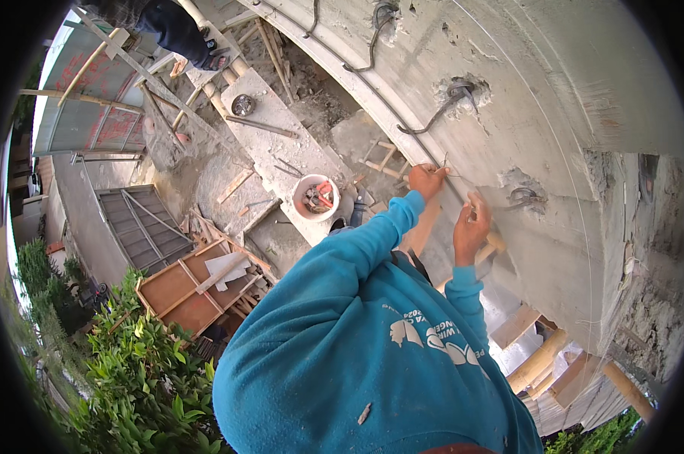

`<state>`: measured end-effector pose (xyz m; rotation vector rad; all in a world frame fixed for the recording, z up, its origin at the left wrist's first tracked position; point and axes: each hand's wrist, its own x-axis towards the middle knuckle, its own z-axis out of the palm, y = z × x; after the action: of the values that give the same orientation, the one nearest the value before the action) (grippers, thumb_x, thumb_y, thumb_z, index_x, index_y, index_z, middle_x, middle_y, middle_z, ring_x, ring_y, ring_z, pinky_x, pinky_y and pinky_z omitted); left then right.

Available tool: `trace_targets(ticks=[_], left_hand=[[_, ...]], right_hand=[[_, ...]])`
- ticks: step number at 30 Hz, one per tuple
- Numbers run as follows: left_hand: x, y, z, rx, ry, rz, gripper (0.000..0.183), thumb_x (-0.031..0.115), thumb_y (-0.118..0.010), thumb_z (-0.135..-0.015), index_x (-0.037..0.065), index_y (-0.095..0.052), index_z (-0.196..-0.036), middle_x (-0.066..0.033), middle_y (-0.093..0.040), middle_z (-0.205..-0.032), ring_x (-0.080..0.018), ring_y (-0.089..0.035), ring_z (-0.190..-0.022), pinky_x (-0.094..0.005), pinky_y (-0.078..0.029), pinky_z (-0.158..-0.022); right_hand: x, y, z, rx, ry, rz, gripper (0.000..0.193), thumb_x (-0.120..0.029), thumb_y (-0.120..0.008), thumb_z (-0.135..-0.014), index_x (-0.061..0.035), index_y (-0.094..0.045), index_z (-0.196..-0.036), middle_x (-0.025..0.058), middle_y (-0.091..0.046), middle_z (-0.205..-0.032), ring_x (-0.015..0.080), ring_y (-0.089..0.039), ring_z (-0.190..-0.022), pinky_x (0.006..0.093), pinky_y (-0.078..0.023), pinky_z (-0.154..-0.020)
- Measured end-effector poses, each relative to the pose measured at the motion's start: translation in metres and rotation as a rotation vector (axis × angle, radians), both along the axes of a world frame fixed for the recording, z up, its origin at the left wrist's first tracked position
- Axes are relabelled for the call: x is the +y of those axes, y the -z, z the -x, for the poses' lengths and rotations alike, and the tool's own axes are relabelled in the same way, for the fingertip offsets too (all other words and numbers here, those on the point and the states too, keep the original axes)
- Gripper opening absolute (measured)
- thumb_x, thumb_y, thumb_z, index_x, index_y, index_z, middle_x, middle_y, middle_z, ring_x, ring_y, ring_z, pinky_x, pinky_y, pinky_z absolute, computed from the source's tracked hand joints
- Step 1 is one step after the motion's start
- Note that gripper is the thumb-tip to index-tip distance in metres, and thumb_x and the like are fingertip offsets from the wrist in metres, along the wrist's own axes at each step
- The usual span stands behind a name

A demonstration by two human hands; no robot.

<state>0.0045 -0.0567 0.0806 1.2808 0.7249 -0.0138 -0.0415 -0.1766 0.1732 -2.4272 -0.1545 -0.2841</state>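
A long dark steel bar runs down along the concrete wall's edge to my hands. My left hand is closed against this bar, with a thin wire sticking out beside its fingers. Lower and to the right, my right hand has its fingers curled in close to the thumb, near the wall. What it pinches, if anything, is too small to make out. A bent dark rod comes out of a chipped hole in the wall above my left hand, its hooked end at the long bar.
A white bucket with orange-handled tools stands on the dusty plank walkway, by a dark bowl. Another person's legs are at the top left. Bamboo poles and boards lie below on the right, leafy bushes at lower left.
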Motion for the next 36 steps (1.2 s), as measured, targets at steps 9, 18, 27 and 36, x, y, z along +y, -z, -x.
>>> trace_targets(ticks=[9,18,27,36], left_hand=[[0.016,0.007,-0.010,0.040,0.187,0.125,0.028,0.026,-0.079,-0.077,0.001,-0.071,-0.069,-0.0067,-0.065,-0.058,-0.0134,-0.056,-0.048,-0.0301,-0.044,-0.047],[0.008,0.037,-0.006,-0.043,0.080,0.181,0.030,0.028,-0.079,-0.078,0.002,-0.070,-0.066,-0.0050,-0.065,-0.059,-0.0129,-0.055,-0.049,-0.0292,-0.042,-0.047],[0.008,0.029,-0.008,-0.007,0.009,0.012,0.033,0.026,-0.081,-0.077,0.001,-0.067,-0.059,-0.0063,-0.060,-0.051,-0.0138,-0.054,-0.044,-0.0288,-0.042,-0.044],[0.055,0.082,0.019,-0.094,-0.130,0.274,0.030,0.026,-0.074,-0.086,-0.003,-0.069,-0.090,-0.0111,-0.067,-0.077,-0.0184,-0.061,-0.056,-0.0304,-0.047,-0.048]], right_hand=[[-0.002,0.006,0.017,0.060,-0.067,-0.147,0.024,0.000,-0.058,-0.087,-0.0018,-0.065,-0.110,0.0131,-0.064,-0.115,0.0293,-0.062,-0.103,0.0395,-0.050,-0.085],[-0.012,0.008,0.036,0.213,-0.020,-0.157,0.029,-0.002,-0.056,-0.087,-0.0024,-0.066,-0.114,0.0135,-0.064,-0.110,0.0273,-0.060,-0.095,0.0390,-0.051,-0.082],[-0.006,0.007,0.040,0.139,-0.169,-0.196,0.025,-0.004,-0.058,-0.089,-0.0031,-0.067,-0.112,0.0132,-0.064,-0.109,0.0266,-0.060,-0.094,0.0369,-0.050,-0.082],[-0.026,-0.032,0.058,0.236,-0.232,-0.255,0.023,-0.007,-0.058,-0.092,-0.0031,-0.068,-0.112,0.0111,-0.068,-0.106,0.0246,-0.065,-0.099,0.0334,-0.050,-0.084]])
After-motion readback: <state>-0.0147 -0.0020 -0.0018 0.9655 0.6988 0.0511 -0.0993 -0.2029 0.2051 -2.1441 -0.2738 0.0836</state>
